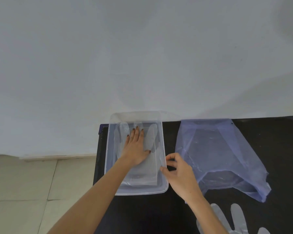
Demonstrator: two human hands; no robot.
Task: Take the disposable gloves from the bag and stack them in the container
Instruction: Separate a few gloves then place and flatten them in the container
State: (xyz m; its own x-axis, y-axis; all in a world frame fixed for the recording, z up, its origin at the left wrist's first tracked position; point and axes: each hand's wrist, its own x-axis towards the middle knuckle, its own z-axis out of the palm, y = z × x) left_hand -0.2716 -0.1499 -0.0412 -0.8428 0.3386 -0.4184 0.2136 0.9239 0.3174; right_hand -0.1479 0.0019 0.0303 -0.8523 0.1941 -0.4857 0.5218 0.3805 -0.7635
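Observation:
A clear plastic container (164, 166) lies on the black table, with clear disposable gloves (150, 137) stacked flat inside. My left hand (136, 147) presses palm-down on the gloves, fingers spread. My right hand (179, 173) pinches the container's right rim with thumb and fingers. To the right lies a translucent blue bag (216, 154), its mouth toward me. Another clear glove (233, 222) lies flat on the table at the bottom right, partly cut off by the frame.
The black table (159, 213) ends just left of the container, against a pale wall (125, 65). Tiled floor (24, 191) shows at the lower left.

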